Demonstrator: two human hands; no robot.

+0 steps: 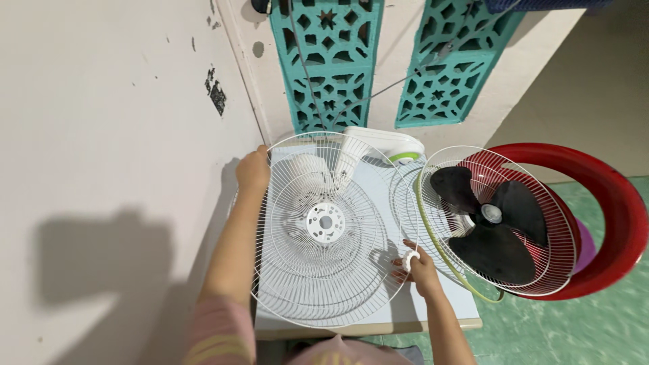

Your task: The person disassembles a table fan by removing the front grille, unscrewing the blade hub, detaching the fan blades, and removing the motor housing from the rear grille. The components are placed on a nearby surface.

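Note:
My left hand (253, 169) grips the upper left rim of a round white wire fan guard (326, 297), which stands tilted in front of a white fan body (358, 152) on a pale table (439, 304). My right hand (418, 265) is at the guard's right edge and pinches a small white ring-shaped part (410, 259). Just right of that hand leans another white guard (446, 230) with black fan blades (497, 226) inside it.
A large red plastic basin (618, 203) stands on edge behind the black blades, on a green floor at the right. A white wall runs along the left. Teal lattice blocks (328, 61) and hanging cords are behind the table.

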